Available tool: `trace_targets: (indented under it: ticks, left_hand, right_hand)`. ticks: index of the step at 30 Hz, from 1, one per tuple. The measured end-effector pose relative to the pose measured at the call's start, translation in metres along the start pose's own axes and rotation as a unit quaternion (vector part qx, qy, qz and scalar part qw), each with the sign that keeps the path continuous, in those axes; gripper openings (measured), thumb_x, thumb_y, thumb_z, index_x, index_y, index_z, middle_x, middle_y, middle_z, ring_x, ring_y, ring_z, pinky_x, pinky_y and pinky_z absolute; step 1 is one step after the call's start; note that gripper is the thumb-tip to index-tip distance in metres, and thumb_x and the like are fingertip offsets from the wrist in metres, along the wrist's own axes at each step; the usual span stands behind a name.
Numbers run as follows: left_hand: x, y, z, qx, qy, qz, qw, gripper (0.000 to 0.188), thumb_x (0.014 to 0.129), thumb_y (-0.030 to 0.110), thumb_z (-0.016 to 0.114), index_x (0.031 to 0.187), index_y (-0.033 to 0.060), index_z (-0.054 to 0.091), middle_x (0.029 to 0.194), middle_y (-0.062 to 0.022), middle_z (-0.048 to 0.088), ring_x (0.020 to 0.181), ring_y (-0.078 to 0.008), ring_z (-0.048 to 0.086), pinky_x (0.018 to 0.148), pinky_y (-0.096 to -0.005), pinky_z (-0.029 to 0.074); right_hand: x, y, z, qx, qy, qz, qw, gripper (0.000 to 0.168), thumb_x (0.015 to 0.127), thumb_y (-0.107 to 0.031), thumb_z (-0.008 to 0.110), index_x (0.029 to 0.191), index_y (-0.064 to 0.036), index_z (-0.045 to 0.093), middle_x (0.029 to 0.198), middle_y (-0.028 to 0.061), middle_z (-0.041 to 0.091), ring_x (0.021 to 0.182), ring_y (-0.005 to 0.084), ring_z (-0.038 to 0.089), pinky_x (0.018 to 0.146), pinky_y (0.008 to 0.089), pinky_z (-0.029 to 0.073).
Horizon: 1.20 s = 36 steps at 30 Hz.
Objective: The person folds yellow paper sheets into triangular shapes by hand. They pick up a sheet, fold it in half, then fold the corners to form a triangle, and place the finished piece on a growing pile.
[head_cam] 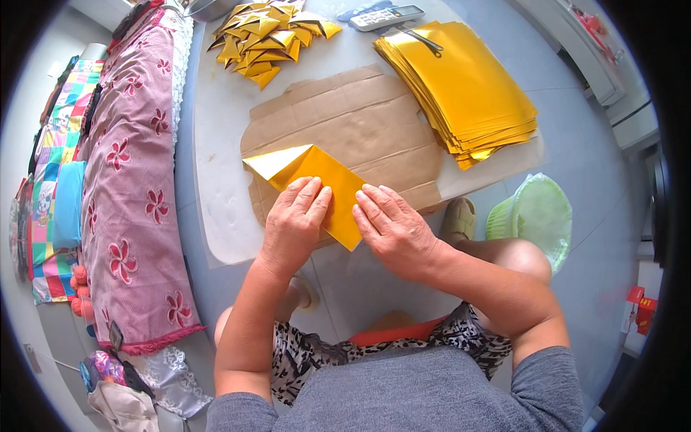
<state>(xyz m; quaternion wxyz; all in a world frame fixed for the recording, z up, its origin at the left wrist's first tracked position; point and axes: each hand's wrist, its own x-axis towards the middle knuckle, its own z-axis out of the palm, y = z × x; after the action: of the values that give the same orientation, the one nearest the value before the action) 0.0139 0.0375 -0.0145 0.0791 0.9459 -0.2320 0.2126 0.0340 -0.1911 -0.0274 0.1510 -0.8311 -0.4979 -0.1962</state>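
Observation:
A sheet of gold foil paper lies tilted on a flattened piece of brown cardboard, its upper left end folded into a slanted flap. The fingertips of my left hand press on the middle of the sheet. My right hand rests its fingertips on the sheet's right edge; whether the thumbs grip underneath is hidden. To the upper right is a thick stack of flat gold foil sheets. A heap of folded gold paper pieces sits at the table's far left.
The low white table has rounded corners. A dark-handled tool lies on the stack, beside a white remote control. A green plastic-lined basket stands on the floor at right. A pink flowered cover drapes furniture at left.

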Motion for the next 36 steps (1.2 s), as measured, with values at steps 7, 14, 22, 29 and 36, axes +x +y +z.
trace_targets:
  ticks: [7,14,22,29,36]
  left_hand:
    - [-0.004,0.004,-0.011,-0.125,-0.028,-0.003,0.992,0.032,0.081,0.017,0.078,0.106,-0.0015,0.070,0.119,-0.0200,0.068,0.117,-0.0396,0.062,0.101,-0.0451,0.051]
    - [-0.001,0.009,-0.024,-0.172,-0.058,-0.025,0.983,0.036,0.077,0.022,0.082,0.104,0.0004,0.071,0.123,-0.0229,0.066,0.123,-0.0394,0.058,0.107,-0.0457,0.046]
    - [-0.004,-0.003,-0.008,-0.229,-0.048,-0.079,0.969,0.014,0.080,0.002,0.074,0.093,0.0001,0.069,0.119,-0.0167,0.069,0.119,-0.0366,0.060,0.103,-0.0424,0.048]
    - [0.007,-0.002,-0.010,-0.274,-0.057,-0.127,0.952,0.007,0.085,0.001,0.071,0.090,-0.0001,0.066,0.113,-0.0137,0.064,0.110,-0.0342,0.056,0.097,-0.0400,0.048]
    - [0.013,-0.001,-0.003,-0.229,-0.060,-0.137,0.962,0.009,0.090,0.006,0.067,0.087,-0.0015,0.063,0.107,-0.0144,0.062,0.101,-0.0337,0.054,0.092,-0.0407,0.046]
  right_hand:
    - [-0.006,0.008,-0.004,0.047,0.012,-0.005,0.999,0.038,0.076,-0.008,0.062,0.109,0.011,0.068,0.120,0.0271,0.066,0.121,0.0403,0.061,0.105,0.0484,0.050]
    - [-0.006,0.011,-0.004,0.133,0.035,0.052,0.989,0.032,0.075,-0.002,0.064,0.104,0.010,0.066,0.114,0.0249,0.067,0.118,0.0398,0.063,0.100,0.0469,0.054]
    - [-0.001,0.008,-0.002,0.164,0.048,0.126,0.977,0.019,0.079,0.002,0.067,0.097,0.007,0.065,0.113,0.0236,0.067,0.118,0.0416,0.062,0.100,0.0456,0.053]
    - [0.002,0.007,0.000,0.209,0.050,0.190,0.958,0.017,0.084,0.000,0.072,0.097,0.005,0.062,0.117,0.0244,0.064,0.126,0.0452,0.054,0.104,0.0484,0.048]
    - [0.009,0.000,0.002,0.130,0.106,0.135,0.976,0.052,0.082,-0.019,0.077,0.120,0.010,0.057,0.138,0.0296,0.053,0.137,0.0468,0.045,0.113,0.0525,0.040]
